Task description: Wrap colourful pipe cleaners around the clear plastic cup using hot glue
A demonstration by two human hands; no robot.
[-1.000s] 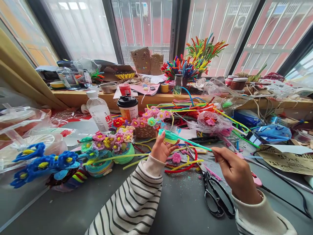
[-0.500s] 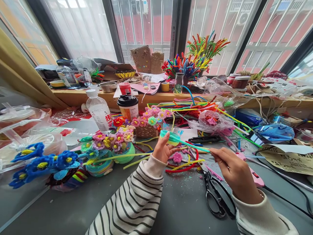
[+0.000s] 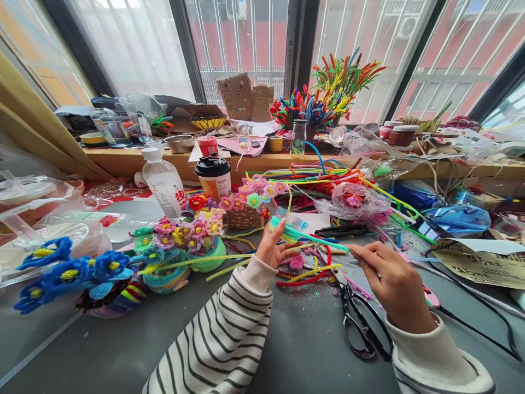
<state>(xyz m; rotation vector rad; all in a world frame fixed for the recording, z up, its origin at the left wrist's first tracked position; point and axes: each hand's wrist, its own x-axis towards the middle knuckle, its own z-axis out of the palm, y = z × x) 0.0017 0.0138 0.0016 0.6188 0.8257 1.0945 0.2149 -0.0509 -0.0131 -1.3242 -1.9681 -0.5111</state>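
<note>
My left hand (image 3: 270, 249) grips a small clear cup (image 3: 290, 232) with turquoise and yellow pipe cleaners wound around it. From the cup, a strand of turquoise pipe cleaner (image 3: 322, 241) with a yellowish end runs straight to the right. The fingertips of my right hand (image 3: 391, 284) pinch that far end. Below, black-handled scissors (image 3: 363, 323) lie on the grey table, their blades among loose pipe cleaners. A pink felt-like flower (image 3: 296, 262) and red and yellow pipe cleaners (image 3: 305, 278) lie just under my left hand.
Blue pipe-cleaner flowers (image 3: 71, 273) and pots wrapped in pastel pipe cleaners (image 3: 208, 260) stand at left. Behind are a bottle (image 3: 164, 183), a coffee cup (image 3: 213, 178) and heaped pipe cleaners (image 3: 340, 178). A pink tool (image 3: 431, 298) with a black cord lies beyond my right hand.
The cup tilts slightly more in my left hand, and its strand slopes down a little more to the right. My right hand has shifted slightly left, still pinching the end.
</note>
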